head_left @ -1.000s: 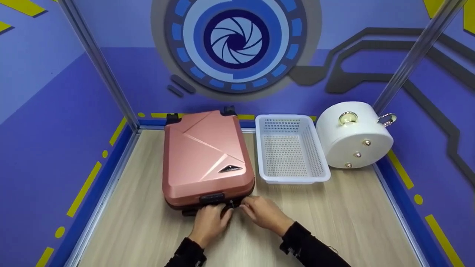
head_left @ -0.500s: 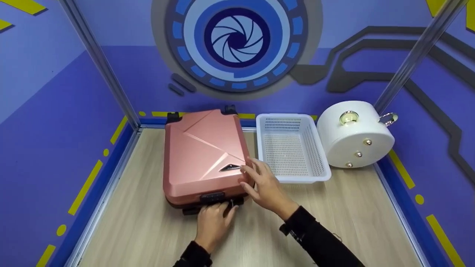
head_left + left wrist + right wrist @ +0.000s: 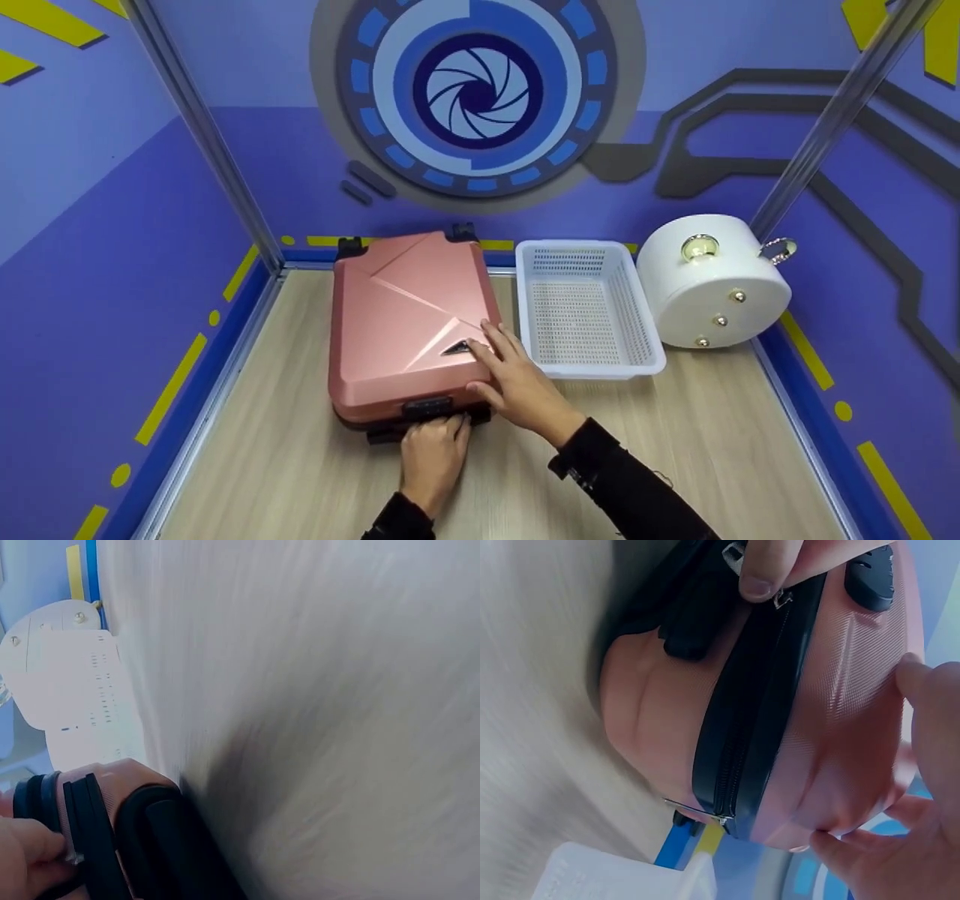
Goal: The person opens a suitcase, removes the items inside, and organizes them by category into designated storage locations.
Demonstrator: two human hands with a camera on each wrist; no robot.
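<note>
Left hand (image 3: pixel 433 457) working low at the suitcase's near end, thumb and fingers pinching a metal zipper pull (image 3: pixel 733 556). Right hand (image 3: pixel 527 386) up on the near right corner, fingers spread and touching the shell, their tips over part of the triangular badge (image 3: pixel 454 348). Black sleeves (image 3: pixel 622 480) on both arms. And here's the hard-shell suitcase (image 3: pixel 405 315) itself, rose-pink, lying flat on the left half of the table (image 3: pixel 247 420), wheels (image 3: pixel 350 247) toward the back wall (image 3: pixel 262 172). Along its side, the black zipper band (image 3: pixel 731 750); at the near end, a black handle (image 3: pixel 384 437) just beside the left hand. Out to the right, a white perforated plastic basket (image 3: pixel 600 372), upright, close to the suitcase. Beyond that, just beside the basket, a white round case (image 3: pixel 671 300), gold studs down its front, ring handles on top and side.
</note>
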